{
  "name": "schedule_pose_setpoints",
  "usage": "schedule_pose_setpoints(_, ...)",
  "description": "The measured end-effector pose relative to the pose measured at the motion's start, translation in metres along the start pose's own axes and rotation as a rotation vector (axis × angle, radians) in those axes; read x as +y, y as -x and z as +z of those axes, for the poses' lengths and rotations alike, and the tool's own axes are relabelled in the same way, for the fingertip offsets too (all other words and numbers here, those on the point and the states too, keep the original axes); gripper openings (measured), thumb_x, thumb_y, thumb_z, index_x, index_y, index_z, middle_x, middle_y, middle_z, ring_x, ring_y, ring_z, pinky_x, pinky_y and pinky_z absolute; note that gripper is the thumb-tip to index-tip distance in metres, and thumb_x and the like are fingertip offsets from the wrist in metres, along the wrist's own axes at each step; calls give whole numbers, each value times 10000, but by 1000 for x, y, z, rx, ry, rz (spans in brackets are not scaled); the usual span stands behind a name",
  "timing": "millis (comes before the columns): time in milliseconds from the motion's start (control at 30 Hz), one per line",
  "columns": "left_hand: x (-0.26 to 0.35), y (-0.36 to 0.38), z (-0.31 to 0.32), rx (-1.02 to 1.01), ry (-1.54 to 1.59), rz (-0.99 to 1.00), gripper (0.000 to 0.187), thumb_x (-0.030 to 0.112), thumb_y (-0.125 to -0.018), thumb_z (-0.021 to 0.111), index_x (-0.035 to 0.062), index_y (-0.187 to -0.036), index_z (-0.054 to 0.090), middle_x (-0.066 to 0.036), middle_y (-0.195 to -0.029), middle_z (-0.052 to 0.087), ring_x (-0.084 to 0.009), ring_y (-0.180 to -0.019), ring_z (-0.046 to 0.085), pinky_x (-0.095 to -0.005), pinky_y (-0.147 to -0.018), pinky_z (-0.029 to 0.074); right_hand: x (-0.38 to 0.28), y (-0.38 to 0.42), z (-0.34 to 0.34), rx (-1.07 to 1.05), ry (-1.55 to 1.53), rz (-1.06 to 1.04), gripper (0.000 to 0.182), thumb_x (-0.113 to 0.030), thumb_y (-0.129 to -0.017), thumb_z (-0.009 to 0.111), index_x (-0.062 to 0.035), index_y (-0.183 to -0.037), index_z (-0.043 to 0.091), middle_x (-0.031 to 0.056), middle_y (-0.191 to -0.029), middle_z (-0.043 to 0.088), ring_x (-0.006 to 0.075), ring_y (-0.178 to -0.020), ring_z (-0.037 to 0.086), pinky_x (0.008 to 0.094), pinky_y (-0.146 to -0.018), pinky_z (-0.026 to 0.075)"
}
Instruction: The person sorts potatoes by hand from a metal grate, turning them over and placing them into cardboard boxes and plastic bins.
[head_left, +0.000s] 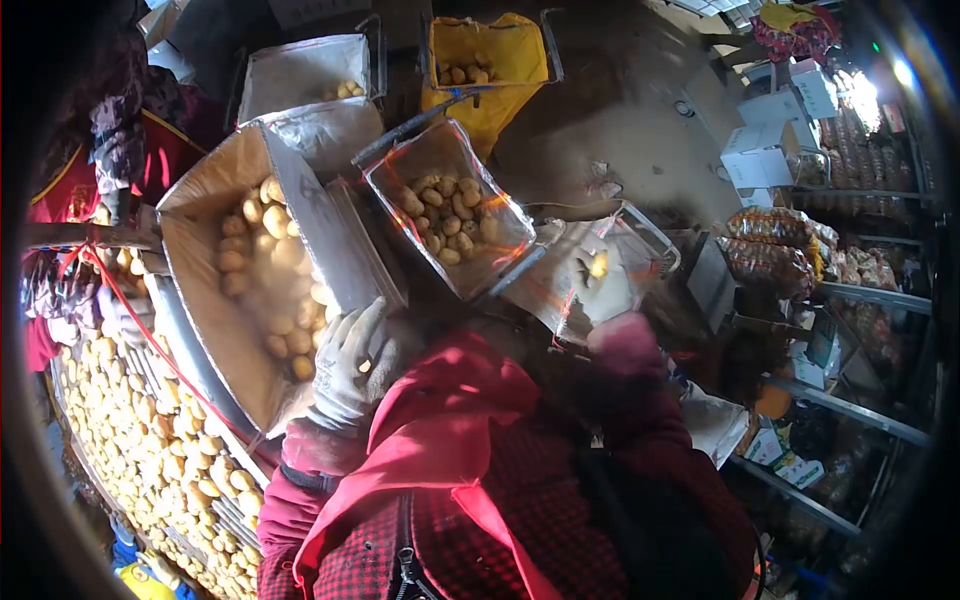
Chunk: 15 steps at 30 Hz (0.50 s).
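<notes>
My left hand (348, 362), in a grey glove, is at the near right edge of a cardboard box (210, 330) of potatoes (284, 252). Its fingers are slightly apart, and nothing shows in their grip. A small yellowish spot shows on the glove. Over a pale bag in a metal frame (640, 235), my right hand (601, 288) has its fingers around a potato (599, 265). Glare blurs the outline of this hand against the bag.
A lined crate (513, 213) of potatoes is ahead, with a yellow bag (508, 108) and a white crate (280, 72) behind it. Potatoes cover a slatted conveyor (158, 370) at left. A person's gloved hand (128, 312) is beside it. Shelving (850, 404) stands right.
</notes>
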<state>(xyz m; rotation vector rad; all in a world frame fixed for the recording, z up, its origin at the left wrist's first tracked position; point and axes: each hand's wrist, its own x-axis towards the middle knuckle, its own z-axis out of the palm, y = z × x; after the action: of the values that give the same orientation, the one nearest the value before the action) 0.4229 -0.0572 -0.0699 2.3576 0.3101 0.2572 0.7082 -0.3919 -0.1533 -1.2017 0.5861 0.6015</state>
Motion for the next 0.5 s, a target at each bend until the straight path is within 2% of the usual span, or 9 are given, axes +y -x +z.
schedule_pose_setpoints(33,3,-2,-2,-16,19,2,574,120,-902,755,-3,-1441,599,-212,-1290,699,-374,-1162,663,-455,-1021,513,-1,-10,-21,112,-77,-39,421,-492,-1082,543,-159,-1307,669,39,-1161,679,201,-1016,641,344,-843,573)
schedule_pose_setpoints(100,-1,-1,4,24,49,42,570,113,-904,749,-3,-1441,597,-215,-1286,699,-374,-1158,666,-462,-1010,519,19,-50,-110,130,-106,-134,479,-536,-1062,584,-153,-1347,623,124,-1224,691,253,-1067,648,389,-946,565)
schedule_pose_setpoints(133,-5,4,5,63,66,72,566,106,-905,742,-4,-1440,595,-218,-1281,698,-374,-1154,670,-469,-999,525,41,-99,-209,-577,262,-422,437,-505,-1106,508,-175,-1378,599,110,-1290,657,248,-1123,628,417,-1015,535)
schedule_pose_setpoints(167,-11,6,6,19,173,74,556,106,-912,735,-5,-1438,592,-216,-1288,697,-376,-1147,677,-486,-981,538,39,-94,-205,-388,298,-398,456,-497,-1112,503,-167,-1418,575,96,-1329,636,237,-1162,612,409,-1036,525)
schedule_pose_setpoints(267,8,16,-15,126,46,11,603,190,-924,771,40,-1475,578,-197,-1287,694,-382,-1155,669,-489,-976,543,21,-63,-126,-118,557,-507,525,-474,-1131,488,-143,-1538,505,52,-1447,575,203,-1279,563,383,-1101,494)
schedule_pose_setpoints(300,8,24,-15,186,40,-30,626,215,-922,784,56,-1489,573,-194,-1315,674,-388,-1170,649,-497,-996,526,3,-49,-66,-515,4,31,543,-426,-1120,534,-162,-1590,463,74,-1548,524,224,-1327,551,414,-1118,466)
schedule_pose_setpoints(333,5,34,-15,259,-6,-61,641,229,-914,793,64,-1492,570,-193,-1350,648,-389,-1194,627,-502,-1019,507,-9,-94,-79,-40,401,-309,582,-443,-1115,515,-159,-1616,439,123,-1592,495,271,-1367,546,442,-1143,418)
schedule_pose_setpoints(367,2,45,-19,332,-10,-102,651,227,-910,795,68,-1497,561,-191,-1386,629,-386,-1231,607,-508,-1048,484,-9,-6,44,-133,486,-401,600,-463,-1111,479,-140,-1614,427,188,-1592,497,345,-1426,498,501,-1220,354)
schedule_pose_setpoints(500,-3,101,-59,540,-100,-267,670,235,-917,789,60,-1513,538,-198,-1460,589,-393,-1317,577,-517,-1108,452,34,78,227,-599,752,-447,560,-389,-1116,436,-82,-1583,475,191,-1464,612,336,-1292,623,448,-1113,449)
